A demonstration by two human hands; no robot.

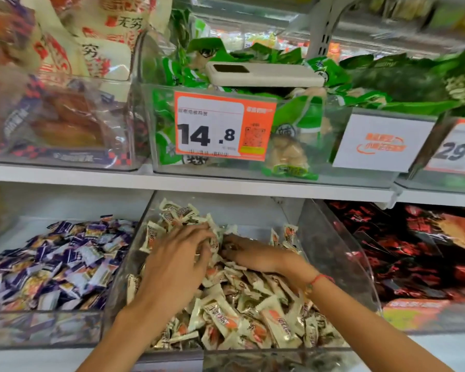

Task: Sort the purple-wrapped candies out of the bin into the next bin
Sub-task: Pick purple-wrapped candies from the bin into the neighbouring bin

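Lower shelf, centre: a clear plastic bin [333,251] is being occupied by a heap of cream-wrapped candies [253,318] with orange and brown print. Both hands are being held inside this bin, towards its rear. The left hand [177,253] is being laid palm-down on the pile, its fingers being curled into the wrappers at the tips; whether a piece is actually being pinched cannot be told, since the fingertips are blurred. The right hand [250,255] is being reached leftward across the candies, its fingers being buried among the wrappers close to the left fingertips, and its grip likewise cannot be told. A red string bracelet [318,281] is being worn on the right wrist. Lower shelf, left: the adjoining bin [38,326] is being filled with purple-wrapped candies [65,261]; no purple piece is being shown clearly among the cream ones. Lower shelf, right: red-and-black snack packets [414,251] are being stocked. Upper shelf: green snack packets [293,116] are being displayed behind an orange price tag [223,126] reading 14.8, with a white phone-like device [263,73] being rested on top of them.
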